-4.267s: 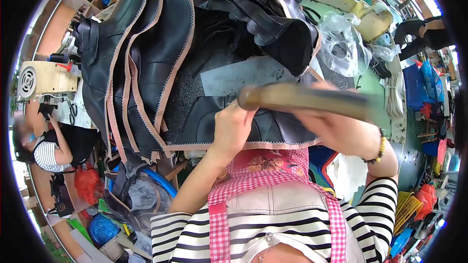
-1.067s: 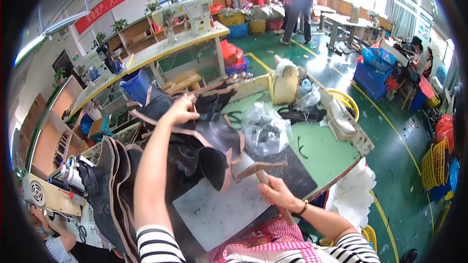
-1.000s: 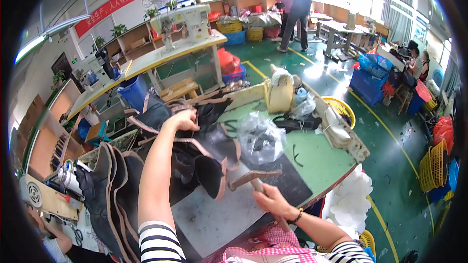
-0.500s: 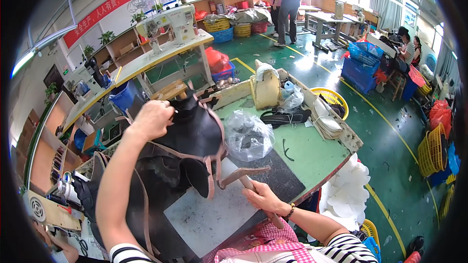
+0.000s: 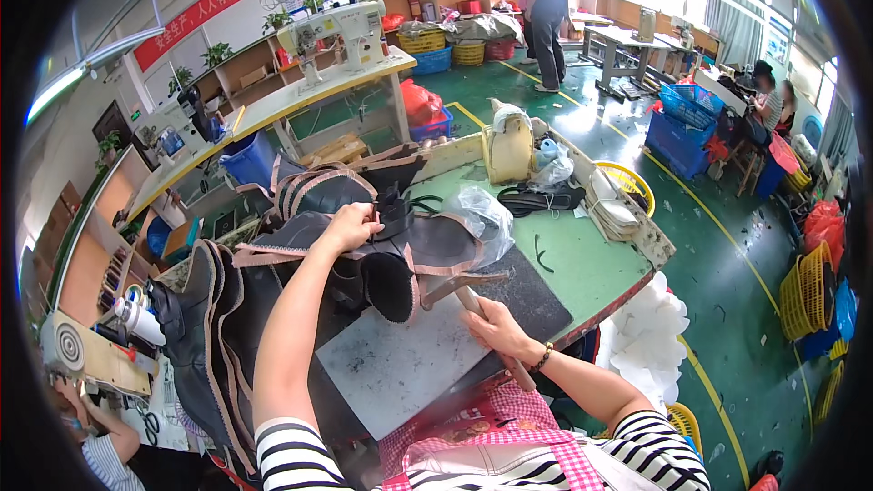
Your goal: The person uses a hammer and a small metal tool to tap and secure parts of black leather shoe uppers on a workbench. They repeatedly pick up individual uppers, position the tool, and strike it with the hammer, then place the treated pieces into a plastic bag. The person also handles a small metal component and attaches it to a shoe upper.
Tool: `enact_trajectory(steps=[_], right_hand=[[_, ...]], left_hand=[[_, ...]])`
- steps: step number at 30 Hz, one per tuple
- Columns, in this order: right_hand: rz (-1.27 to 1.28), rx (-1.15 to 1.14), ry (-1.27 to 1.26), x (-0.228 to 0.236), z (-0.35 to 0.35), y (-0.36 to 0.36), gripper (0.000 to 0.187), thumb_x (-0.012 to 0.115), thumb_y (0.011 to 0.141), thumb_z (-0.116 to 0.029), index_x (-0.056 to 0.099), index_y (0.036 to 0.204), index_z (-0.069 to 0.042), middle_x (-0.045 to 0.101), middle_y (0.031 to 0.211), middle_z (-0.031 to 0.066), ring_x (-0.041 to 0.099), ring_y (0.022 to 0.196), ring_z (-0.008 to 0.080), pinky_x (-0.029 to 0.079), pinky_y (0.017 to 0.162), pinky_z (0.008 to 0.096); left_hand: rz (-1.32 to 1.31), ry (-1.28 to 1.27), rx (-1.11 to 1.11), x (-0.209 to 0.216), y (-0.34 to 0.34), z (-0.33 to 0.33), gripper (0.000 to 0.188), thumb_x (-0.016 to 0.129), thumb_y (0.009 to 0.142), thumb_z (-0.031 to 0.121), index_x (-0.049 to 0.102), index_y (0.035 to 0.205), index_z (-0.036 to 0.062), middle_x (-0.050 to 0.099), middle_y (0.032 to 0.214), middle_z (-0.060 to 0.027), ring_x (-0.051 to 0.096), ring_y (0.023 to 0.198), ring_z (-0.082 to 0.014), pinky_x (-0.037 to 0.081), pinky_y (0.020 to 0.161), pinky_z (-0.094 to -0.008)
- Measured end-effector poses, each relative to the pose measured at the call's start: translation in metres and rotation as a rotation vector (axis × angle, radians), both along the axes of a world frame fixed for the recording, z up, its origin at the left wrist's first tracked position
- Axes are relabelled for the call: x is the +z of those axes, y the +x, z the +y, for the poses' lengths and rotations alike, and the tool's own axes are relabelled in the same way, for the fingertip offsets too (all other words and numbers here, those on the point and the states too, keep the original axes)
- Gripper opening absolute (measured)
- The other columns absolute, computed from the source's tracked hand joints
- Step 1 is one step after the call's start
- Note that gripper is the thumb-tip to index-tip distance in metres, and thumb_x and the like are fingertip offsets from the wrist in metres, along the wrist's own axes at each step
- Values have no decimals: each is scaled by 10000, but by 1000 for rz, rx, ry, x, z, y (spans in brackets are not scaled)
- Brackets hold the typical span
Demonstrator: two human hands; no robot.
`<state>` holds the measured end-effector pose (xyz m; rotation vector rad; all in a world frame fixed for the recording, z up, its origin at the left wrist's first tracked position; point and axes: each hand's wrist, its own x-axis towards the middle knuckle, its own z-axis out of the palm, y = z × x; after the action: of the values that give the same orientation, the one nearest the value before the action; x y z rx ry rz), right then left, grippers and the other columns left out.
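My left hand [image 5: 353, 227] pinches the edge of a black leather shoe upper [image 5: 440, 243] with pinkish raw edging, next to a black strap. Closed round the wooden handle of a hammer [image 5: 470, 300], my right hand [image 5: 496, 325] rests above a grey slab [image 5: 386, 377]. The hammer's rusty, narrow head lies near the upper's lower edge. Between the hands, a black rounded piece [image 5: 391, 288] stands up from the pile. More black leather uppers [image 5: 205, 345] are heaped to the left, partly hidden by my left forearm.
The green worktable [image 5: 573, 295] holds a clear plastic bag [image 5: 482, 218], a yellowish roll-shaped block [image 5: 509, 153] and stacked white pieces [image 5: 614, 214]. A sewing machine [image 5: 341, 36] stands on a bench behind. A co-worker's arm [image 5: 114, 436] shows at lower left; yellow baskets [image 5: 807, 286] line the right.
My left hand has moved right with the black upper, which now lies lower and farther right over the slab's far edge. My right hand keeps the hammer in nearly the same place.
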<state>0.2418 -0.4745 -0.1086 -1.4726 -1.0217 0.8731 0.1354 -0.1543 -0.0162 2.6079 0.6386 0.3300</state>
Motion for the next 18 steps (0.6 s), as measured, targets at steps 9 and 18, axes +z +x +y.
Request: enact_trajectory(steps=[9, 18], right_hand=[[-81, -10, -30, -15, 1, 1, 340, 567, 892, -305, 499, 827, 22, 522, 630, 76, 500, 589, 143, 433, 541, 330], [127, 56, 38, 3, 0, -6, 265, 540, 948, -283, 414, 820, -88, 407, 615, -50, 389, 480, 35, 335, 402, 210]], left_hand=[[348, -171, 41, 19, 4, 21, 210, 759, 726, 207, 658, 771, 28, 666, 750, -74, 600, 660, -152, 479, 630, -314], [-65, 444, -269, 144, -9, -84, 144, 733, 693, 83, 616, 737, 10, 612, 780, -169, 612, 742, -310, 479, 666, -368]])
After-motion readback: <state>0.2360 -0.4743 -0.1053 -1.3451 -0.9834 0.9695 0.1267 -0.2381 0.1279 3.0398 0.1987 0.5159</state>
